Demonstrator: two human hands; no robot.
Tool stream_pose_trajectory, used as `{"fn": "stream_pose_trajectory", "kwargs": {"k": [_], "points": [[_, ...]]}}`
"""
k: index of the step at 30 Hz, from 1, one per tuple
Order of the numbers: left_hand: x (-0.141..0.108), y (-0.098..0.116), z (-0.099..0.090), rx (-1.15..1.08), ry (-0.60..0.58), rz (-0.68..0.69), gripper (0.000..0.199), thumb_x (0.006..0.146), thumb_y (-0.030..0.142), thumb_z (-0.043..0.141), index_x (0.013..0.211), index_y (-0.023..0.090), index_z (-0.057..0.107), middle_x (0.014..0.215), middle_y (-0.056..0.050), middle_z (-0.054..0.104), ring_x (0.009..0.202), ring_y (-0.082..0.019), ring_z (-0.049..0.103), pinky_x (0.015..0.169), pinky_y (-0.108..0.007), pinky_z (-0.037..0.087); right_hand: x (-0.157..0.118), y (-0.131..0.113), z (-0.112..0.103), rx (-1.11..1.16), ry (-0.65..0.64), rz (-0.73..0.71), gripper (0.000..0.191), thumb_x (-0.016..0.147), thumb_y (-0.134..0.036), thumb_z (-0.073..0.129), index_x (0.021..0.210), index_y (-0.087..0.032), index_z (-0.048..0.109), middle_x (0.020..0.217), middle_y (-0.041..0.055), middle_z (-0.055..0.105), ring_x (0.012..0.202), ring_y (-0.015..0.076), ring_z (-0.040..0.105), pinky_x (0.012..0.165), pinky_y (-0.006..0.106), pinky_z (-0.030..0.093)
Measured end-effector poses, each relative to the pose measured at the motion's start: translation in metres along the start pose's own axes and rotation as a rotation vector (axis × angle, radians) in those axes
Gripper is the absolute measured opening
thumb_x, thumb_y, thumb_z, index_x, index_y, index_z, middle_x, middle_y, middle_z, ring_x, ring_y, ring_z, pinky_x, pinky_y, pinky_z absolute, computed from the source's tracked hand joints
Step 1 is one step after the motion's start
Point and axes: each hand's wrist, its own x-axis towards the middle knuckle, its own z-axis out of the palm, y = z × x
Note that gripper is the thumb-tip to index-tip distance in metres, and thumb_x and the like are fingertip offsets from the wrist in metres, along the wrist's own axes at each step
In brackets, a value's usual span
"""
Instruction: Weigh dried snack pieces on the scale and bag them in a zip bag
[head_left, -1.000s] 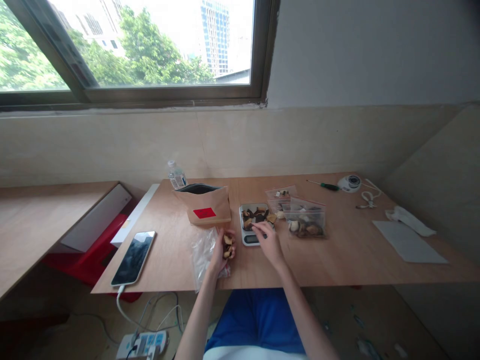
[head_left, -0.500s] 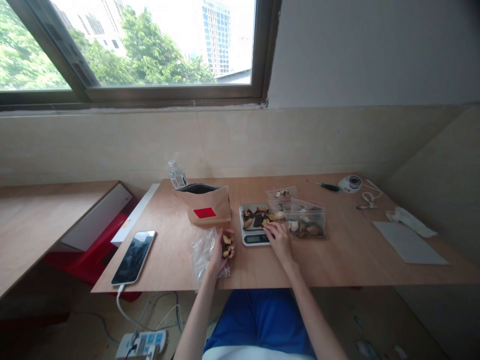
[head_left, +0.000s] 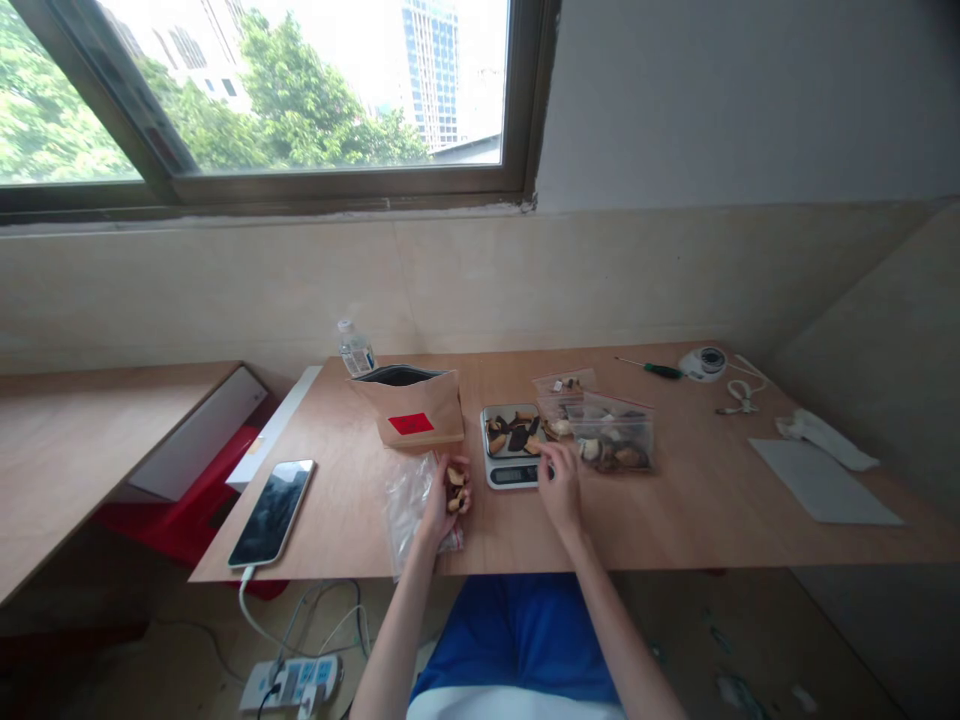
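Observation:
Several dried slices [head_left: 455, 492] lie in my left hand [head_left: 442, 505], whose fingers curl round them above a clear plastic bag [head_left: 403, 500]. On the tray of a white digital scale [head_left: 496, 479] rest more dried brown and dark slices [head_left: 517, 434]. My right hand [head_left: 559, 487] is at the scale's front right corner, its fingertips pinched at a pale slice on the tray's edge. Behind my left hand stands an open brown paper pouch [head_left: 420, 405] with a red label. Zip bags of dried pieces [head_left: 616, 445] lie right of the scale.
A phone [head_left: 271, 513] with a charging cable lies at the left. The bottle [head_left: 355, 349] stands behind the pouch. Farther right are a green screwdriver [head_left: 663, 371], a white camera [head_left: 703, 364] with its cable, a white sheet [head_left: 823, 482] and a white wrapper [head_left: 827, 440].
My right hand has shifted slightly, its fingers drawn closer together at the tray's front right edge. My left hand has barely moved. The whole view has shifted a little.

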Motion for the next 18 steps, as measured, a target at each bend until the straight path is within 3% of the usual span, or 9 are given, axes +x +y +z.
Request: {"fn": "stream_pose_trajectory", "kwargs": {"k": [2,7,12,18], "points": [[0.000,0.001,0.001,-0.001,-0.011,0.013,0.034,0.077,0.051,0.054,0.082,0.018,0.055,0.058,0.004,0.047,0.040,-0.006,0.043,0.032,-0.016,0.028,0.015,0.030,-0.006,-0.070,0.023,0.029,0.030,0.084,-0.013,0.035,0.103,-0.016,0.058,0.099,0.0109,0.059,0.096,0.0214,0.053,0.086,0.038,0.043],[-0.001,0.002,0.004,-0.003,-0.021,0.028,0.034,0.077,0.051,0.054,0.082,0.017,0.055,0.059,0.004,0.047,0.041,-0.006,0.043,0.032,-0.017,0.028,0.034,0.079,-0.010,-0.235,-0.238,-0.076,0.036,0.079,-0.010,0.038,0.107,-0.015,0.059,0.104,0.0107,0.063,0.095,0.0237,0.052,0.085,0.039,0.042],[-0.002,0.002,0.003,-0.012,-0.023,0.014,0.034,0.076,0.051,0.054,0.083,0.017,0.056,0.059,0.004,0.047,0.041,-0.006,0.043,0.033,-0.016,0.028,0.036,0.087,-0.002,-0.307,-0.284,-0.104,0.032,0.081,-0.012,0.039,0.103,-0.015,0.062,0.097,0.0109,0.065,0.089,0.0238,0.053,0.081,0.039,0.043],[-0.003,0.005,0.007,0.008,0.001,0.009,0.035,0.073,0.052,0.056,0.082,0.018,0.054,0.060,0.004,0.047,0.041,-0.005,0.043,0.033,-0.015,0.026,0.037,0.079,-0.002,-0.215,-0.121,-0.008,0.025,0.085,-0.027,0.044,0.089,-0.014,0.065,0.086,0.0107,0.065,0.082,0.0232,0.056,0.074,0.036,0.045]]}}
